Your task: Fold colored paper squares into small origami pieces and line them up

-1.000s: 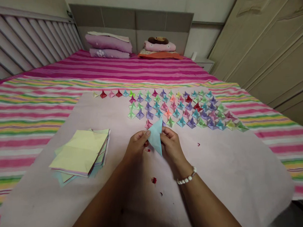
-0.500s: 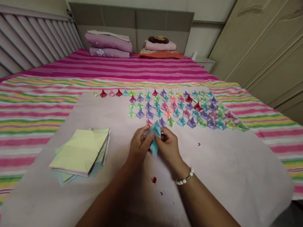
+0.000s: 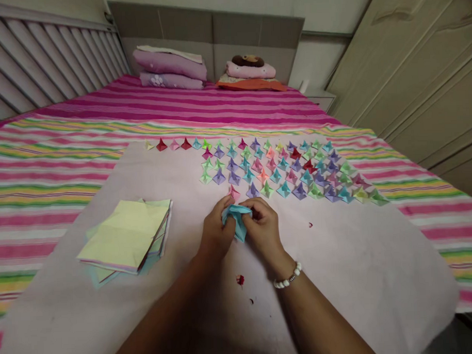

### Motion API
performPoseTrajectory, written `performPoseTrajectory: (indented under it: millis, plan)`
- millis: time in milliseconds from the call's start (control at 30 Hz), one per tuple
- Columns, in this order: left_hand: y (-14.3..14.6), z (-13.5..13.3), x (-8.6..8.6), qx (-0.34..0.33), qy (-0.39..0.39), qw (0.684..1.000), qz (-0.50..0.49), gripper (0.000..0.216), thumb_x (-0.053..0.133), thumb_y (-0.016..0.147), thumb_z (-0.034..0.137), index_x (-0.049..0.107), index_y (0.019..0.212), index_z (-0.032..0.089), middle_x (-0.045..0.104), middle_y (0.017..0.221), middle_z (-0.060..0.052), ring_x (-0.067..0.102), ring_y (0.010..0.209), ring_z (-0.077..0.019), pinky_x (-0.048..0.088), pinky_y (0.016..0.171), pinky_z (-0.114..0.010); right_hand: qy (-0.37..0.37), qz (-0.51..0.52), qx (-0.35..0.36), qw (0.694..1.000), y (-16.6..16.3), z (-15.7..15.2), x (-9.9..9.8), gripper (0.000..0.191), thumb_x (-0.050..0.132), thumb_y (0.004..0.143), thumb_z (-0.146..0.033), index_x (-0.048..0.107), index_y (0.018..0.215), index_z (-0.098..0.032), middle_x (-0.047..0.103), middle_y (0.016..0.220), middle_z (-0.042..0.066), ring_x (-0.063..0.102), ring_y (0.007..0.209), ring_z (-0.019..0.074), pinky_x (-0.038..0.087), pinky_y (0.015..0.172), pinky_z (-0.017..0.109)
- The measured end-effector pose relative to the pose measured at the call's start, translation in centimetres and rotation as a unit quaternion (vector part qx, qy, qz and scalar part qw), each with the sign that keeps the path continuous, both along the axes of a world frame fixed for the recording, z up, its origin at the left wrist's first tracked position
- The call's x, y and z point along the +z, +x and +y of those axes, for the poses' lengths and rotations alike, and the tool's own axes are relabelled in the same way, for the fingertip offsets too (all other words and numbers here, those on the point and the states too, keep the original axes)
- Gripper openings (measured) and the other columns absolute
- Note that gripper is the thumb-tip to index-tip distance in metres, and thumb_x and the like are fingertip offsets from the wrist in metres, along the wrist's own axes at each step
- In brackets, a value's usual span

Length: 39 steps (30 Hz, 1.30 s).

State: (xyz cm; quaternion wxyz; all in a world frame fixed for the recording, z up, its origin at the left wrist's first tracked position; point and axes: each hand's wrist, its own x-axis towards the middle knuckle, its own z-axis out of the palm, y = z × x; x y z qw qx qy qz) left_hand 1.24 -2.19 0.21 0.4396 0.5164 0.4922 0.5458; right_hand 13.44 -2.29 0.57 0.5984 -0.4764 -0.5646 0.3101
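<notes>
A blue folded paper is held between both hands above the pale sheet. My left hand is closed on its left side, with the thumb pushed into the fold. My right hand pinches its right side; some fingertips are hidden behind the paper. The top of the paper is spread open and its lower end narrows to a point. Just beyond the hands stands a pink folded paper boat, beside a purple folded paper boat.
Several rows of small coloured paper boats cover the far part of the sheet. At left lies a stack of square papers, yellow on top. Small red scraps lie near my forearms. Folded bedding sits by the headboard.
The blue paper has gone from a flat, upright diamond to a shape spread open at the top. My left thumb has moved into its fold. The boats and stack stay put.
</notes>
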Motion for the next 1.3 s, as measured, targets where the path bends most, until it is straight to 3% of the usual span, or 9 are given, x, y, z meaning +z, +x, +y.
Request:
performPoseTrajectory:
  millis: [133,300,500,633,733,867,967,1067,1300]
  plan:
    - [-0.2,0.1,0.3,-0.019,-0.023,0.998,-0.061,0.047,0.059,0.065,0.006,0.068,0.109,0.019,0.070,0.113,-0.007,0.063,0.106,-0.0232,0.049,0.090,-0.031,-0.027,0.071,0.002,0.997,0.2,0.2,0.0,0.017,0.060,0.066,-0.013,0.071,0.073,-0.023,0.064,0.077,0.001,0.054,0.068,0.0160,0.041,0.060,0.028]
    - [-0.3,0.6,0.6,-0.065,-0.114,0.981,-0.140,0.029,0.071,0.066,0.026,0.073,0.093,0.015,0.071,0.079,-0.004,0.063,0.067,-0.0165,0.050,0.060,-0.027,-0.129,0.197,0.022,0.972,0.6,0.5,0.2,0.012,0.064,0.062,-0.016,0.071,0.069,-0.022,0.066,0.064,-0.002,0.054,0.058,0.0146,0.043,0.057,0.027]
    - [0.0,0.9,0.8,-0.127,-0.108,0.951,-0.262,0.038,0.075,0.069,0.045,0.073,0.086,0.012,0.072,0.084,-0.009,0.066,0.084,-0.0207,0.052,0.080,-0.033,-0.165,0.322,0.041,0.931,0.7,0.7,0.3,0.008,0.068,0.061,-0.018,0.070,0.068,-0.020,0.064,0.060,-0.003,0.053,0.055,0.0128,0.043,0.056,0.027]
    - [0.0,0.7,0.8,-0.172,-0.089,0.950,-0.245,0.039,0.084,0.060,0.033,0.073,0.093,0.015,0.073,0.092,-0.007,0.066,0.090,-0.0197,0.049,0.089,-0.033,-0.158,0.343,0.052,0.925,0.8,0.8,0.4,0.003,0.068,0.063,-0.017,0.067,0.065,-0.019,0.059,0.056,-0.003,0.049,0.051,0.0107,0.041,0.052,0.025]
    - [-0.2,0.7,0.6,-0.142,-0.117,0.962,-0.204,0.038,0.086,0.056,0.028,0.073,0.089,0.015,0.073,0.087,-0.005,0.065,0.083,-0.0171,0.049,0.084,-0.030,-0.160,0.363,0.070,0.915,0.8,0.8,0.6,0.007,0.071,0.066,-0.021,0.065,0.064,-0.019,0.057,0.057,-0.003,0.050,0.051,0.0107,0.041,0.051,0.025]
    - [-0.6,0.9,0.2,-0.054,-0.159,0.969,-0.180,0.032,0.081,0.063,0.041,0.065,0.064,0.014,0.060,0.056,0.002,0.052,0.055,-0.0079,0.042,0.058,-0.020,-0.158,0.351,0.120,0.915,0.7,0.7,0.7,0.022,0.070,0.073,-0.041,0.064,0.073,-0.020,0.055,0.059,-0.003,0.050,0.049,0.0115,0.040,0.050,0.026]
    - [-0.8,1.1,0.1,-0.036,-0.139,0.968,-0.206,0.036,0.082,0.063,0.041,0.058,0.057,0.015,0.044,0.048,0.007,0.037,0.047,-0.0039,0.030,0.048,-0.018,-0.172,0.296,0.151,0.927,0.5,0.6,0.6,0.029,0.076,0.067,-0.043,0.065,0.079,-0.019,0.056,0.056,-0.004,0.049,0.049,0.0112,0.038,0.049,0.025]
    - [-0.8,1.1,0.0,-0.061,-0.130,0.963,-0.227,0.030,0.079,0.067,0.040,0.062,0.063,0.016,0.048,0.051,0.007,0.042,0.050,-0.0045,0.035,0.053,-0.018,-0.191,0.236,0.144,0.942,0.3,0.5,0.3,0.029,0.084,0.057,-0.033,0.063,0.070,-0.018,0.055,0.051,-0.005,0.047,0.047,0.0096,0.035,0.050,0.024]
    - [-0.5,0.9,0.5,-0.137,-0.133,0.960,-0.207,0.031,0.082,0.061,0.038,0.072,0.076,0.012,0.069,0.068,-0.003,0.063,0.065,-0.0156,0.049,0.071,-0.029,-0.191,0.173,0.135,0.957,0.3,0.5,-0.3,0.033,0.079,0.062,-0.038,0.055,0.051,-0.018,0.051,0.043,-0.005,0.040,0.043,0.0083,0.027,0.047,0.024]
